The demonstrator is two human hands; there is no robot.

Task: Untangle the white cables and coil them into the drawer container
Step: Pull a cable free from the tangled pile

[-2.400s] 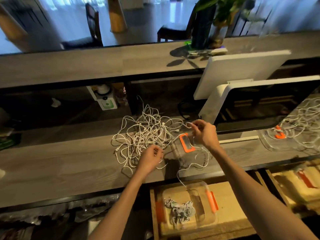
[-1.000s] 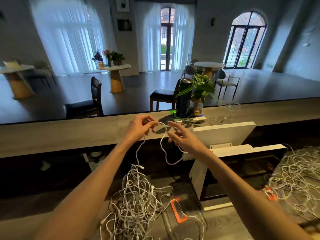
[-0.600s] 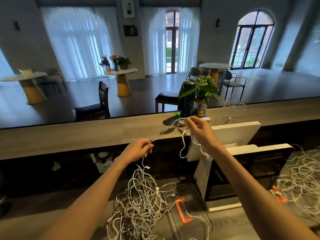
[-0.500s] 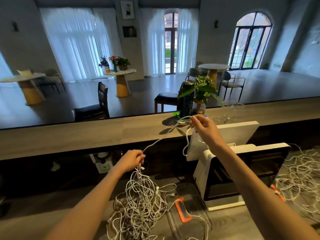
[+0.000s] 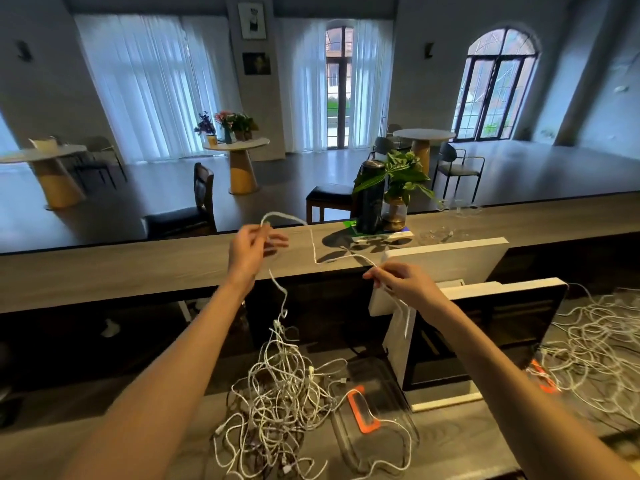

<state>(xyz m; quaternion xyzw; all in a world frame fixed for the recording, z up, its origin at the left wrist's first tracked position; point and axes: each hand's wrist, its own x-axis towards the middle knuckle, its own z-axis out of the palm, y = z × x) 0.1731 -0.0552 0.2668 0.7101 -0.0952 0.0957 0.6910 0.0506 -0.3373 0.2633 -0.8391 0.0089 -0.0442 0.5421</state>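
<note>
Both hands are raised above the desk (image 5: 104, 441) with one white cable (image 5: 313, 244) strung between them. The left hand (image 5: 251, 252) pinches it near the top of an arch, thumb and forefinger closed on the cord while the other fingers spread loosely; motion blur softens them, so the exact pinch point is hard to make out. The right hand (image 5: 403, 284) grips the same cable lower and to the right, its fingers curled around it, and a short length hangs below the fist in front of a white monitor stand (image 5: 394, 344).

From the left hand the cable drops straight into the tangle (image 5: 277, 400) lying on the desk; where it enters the heap cannot be followed. A clear lid (image 5: 374, 410) with an orange clip (image 5: 360, 408) lies just right of the tangle, with one cable looped over it. A second heap (image 5: 595, 344) sits at the far right, cut off by the frame edge. The bottom edge of the view crops the nearest strands and both forearms.
</note>
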